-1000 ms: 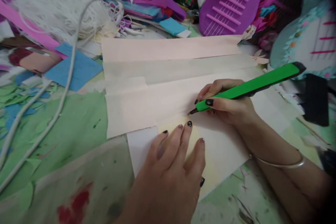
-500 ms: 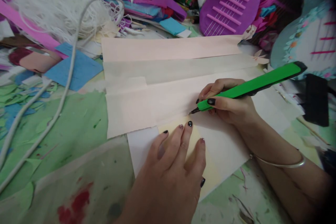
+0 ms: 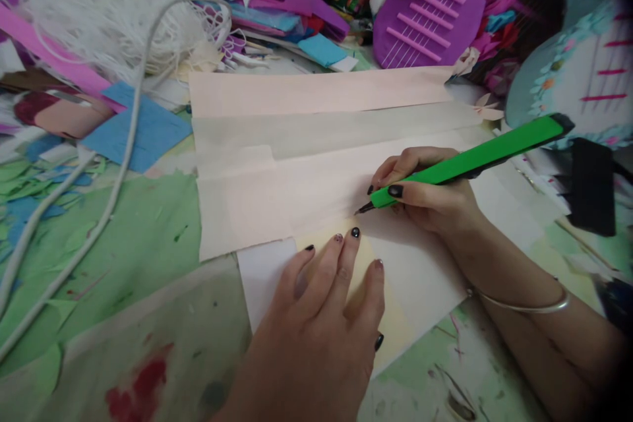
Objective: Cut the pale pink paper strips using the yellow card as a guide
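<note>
Movement: very little since the earlier frame – the view has slipped slightly, and the tool's tip seems a touch farther right along the paper.
White cable [image 3: 132,138]: crosses the blue paper [image 3: 161,125] at the left of the green-stained worktop [image 3: 158,224].
Pale pink sheet [image 3: 237,217]: lies flat, its lower edge running over a white sheet [image 3: 264,277]. Likely light, and quick to slide or crease; best steadied with a flat palm rather than pinched.
Left hand [image 3: 311,336]: palm down, fingers spread apart, gripping nothing; they rest on the yellow sheet.
Yellow sheet [image 3: 395,316]: under the left hand, meeting the pink paper near the tip. Probably thin and easily bent, so pressure close to the working spot should suit it.
Green tool [image 3: 479,161]: slants from its dark, narrow tip at the paper up to the right. Looks light and stiff, the smooth body perhaps slippery, the tip its delicate end – hold it low, just behind that tip.
Right hand [image 3: 440,204]: fingers closed around the green tool in a writing grip, thumb along its near side.
Bangle [image 3: 534,306]: loose around the right forearm, near the paper's edge.
</note>
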`<state>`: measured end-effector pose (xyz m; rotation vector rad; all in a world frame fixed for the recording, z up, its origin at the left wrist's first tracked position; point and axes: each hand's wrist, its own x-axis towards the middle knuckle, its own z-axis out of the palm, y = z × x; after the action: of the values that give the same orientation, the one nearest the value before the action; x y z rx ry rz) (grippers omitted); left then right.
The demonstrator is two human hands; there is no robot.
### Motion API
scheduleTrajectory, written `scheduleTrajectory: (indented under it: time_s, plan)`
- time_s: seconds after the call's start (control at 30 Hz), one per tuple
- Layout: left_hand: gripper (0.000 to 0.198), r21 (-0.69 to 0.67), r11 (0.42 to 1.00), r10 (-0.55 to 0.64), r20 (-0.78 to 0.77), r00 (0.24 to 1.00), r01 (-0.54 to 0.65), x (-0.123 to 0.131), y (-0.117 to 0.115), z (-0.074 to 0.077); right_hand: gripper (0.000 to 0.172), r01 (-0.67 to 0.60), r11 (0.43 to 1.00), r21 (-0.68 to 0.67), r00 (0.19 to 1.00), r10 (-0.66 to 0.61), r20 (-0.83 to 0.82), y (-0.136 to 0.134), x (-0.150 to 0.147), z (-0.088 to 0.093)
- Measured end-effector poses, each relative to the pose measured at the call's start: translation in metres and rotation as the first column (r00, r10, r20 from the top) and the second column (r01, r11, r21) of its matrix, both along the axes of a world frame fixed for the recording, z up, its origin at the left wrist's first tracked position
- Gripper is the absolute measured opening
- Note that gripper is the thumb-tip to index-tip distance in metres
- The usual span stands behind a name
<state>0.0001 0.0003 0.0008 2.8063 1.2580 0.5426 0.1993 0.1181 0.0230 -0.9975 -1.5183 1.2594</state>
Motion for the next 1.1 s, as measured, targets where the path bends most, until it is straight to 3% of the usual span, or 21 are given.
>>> scheduleTrajectory:
  time_s: [0.17,0.4,1.1]
  plan:
    - [0.043,0.006,1.000,0.000,0.006,1.000,0.000,0.0000,-0.0005,0.0007,0.017,0.044,0.999,-0.002,0.999,-0.044,0.030,0.0000,-0.0018,0.0002]
    - [0.045,-0.006,1.000,-0.004,0.006,1.000,0.004,0.0000,0.0011,0.0009,0.010,0.029,0.999,-0.022,0.998,-0.030,-0.053,0.0000,-0.0014,-0.0004]
    - [0.044,-0.012,1.000,0.005,-0.006,1.000,-0.005,-0.0005,-0.0012,0.0001,0.019,0.030,0.999,0.027,0.998,-0.031,0.052,-0.0019,-0.0031,0.0016]
